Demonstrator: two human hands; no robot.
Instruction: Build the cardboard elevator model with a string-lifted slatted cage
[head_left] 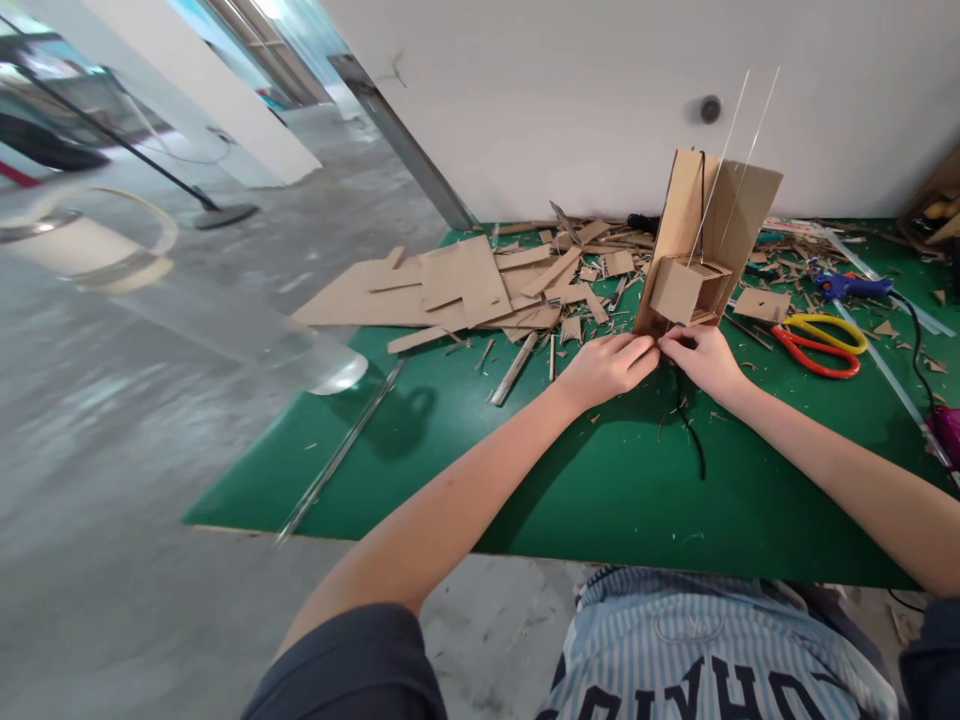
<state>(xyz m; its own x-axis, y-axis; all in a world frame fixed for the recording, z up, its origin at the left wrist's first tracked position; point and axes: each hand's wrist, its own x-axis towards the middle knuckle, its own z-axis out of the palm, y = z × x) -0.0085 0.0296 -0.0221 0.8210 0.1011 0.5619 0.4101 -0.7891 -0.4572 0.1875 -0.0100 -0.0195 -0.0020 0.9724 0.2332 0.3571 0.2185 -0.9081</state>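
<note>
Blue-and-white striped jersey (697, 625) with dark lettering fills the bottom edge, a dark sleeve (352, 670) beside it, below a green tabletop (555, 490). Both hands meet near its middle, at the foot of an upright cardboard model (673, 290) with a small open-sided box between two tall panels. Left hand (611, 362) and right hand (703, 357) have their fingers bent and drawn narrow, tips nearly together; I cannot tell what is pinched between them. Black cord (698, 448) trails from under them toward the front edge. Two thin rods (724, 150) rise above the box. Cardboard scraps (461, 285) spread to the left; red-and-yellow-handled scissors (816, 369) and a blue glue gun (855, 287) lie to the right.
</note>
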